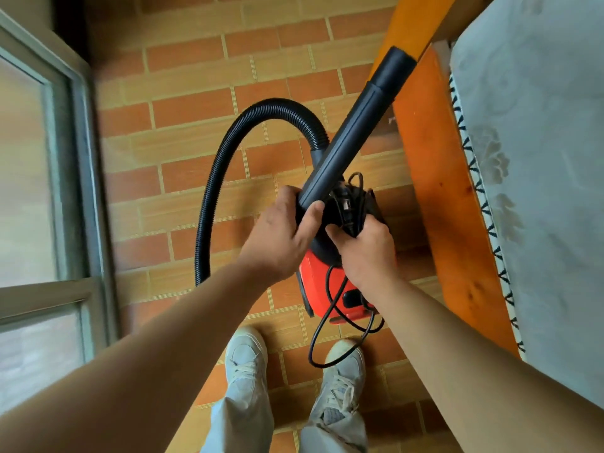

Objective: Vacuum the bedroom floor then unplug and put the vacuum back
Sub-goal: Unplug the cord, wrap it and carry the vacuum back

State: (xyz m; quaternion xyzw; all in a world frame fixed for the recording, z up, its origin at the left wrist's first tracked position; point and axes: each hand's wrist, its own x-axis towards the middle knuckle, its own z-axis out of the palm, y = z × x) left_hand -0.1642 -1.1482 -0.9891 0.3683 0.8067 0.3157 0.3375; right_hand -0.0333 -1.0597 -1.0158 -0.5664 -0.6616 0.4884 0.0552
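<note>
The vacuum point(322, 282), red-bodied with a black top, is just ahead of my shoes point(246, 358), between the window frame point(88, 178) on its left and the orange wooden bed frame point(431, 178) on its right. Whether it touches the tiled floor point(189, 112) I cannot tell. My left hand point(281, 237) is clenched round the lower end of the black wand point(349, 138), which slants up and away from the vacuum toward the bed frame. My right hand point(369, 253) grasps a bundle of black cord point(356, 207) against the vacuum's top, with loose loops hanging over the red body. The ribbed hose point(210, 191) arches from the vacuum's far side out to its left and down. A pale mattress point(539, 191) lies beyond the bed frame.
</note>
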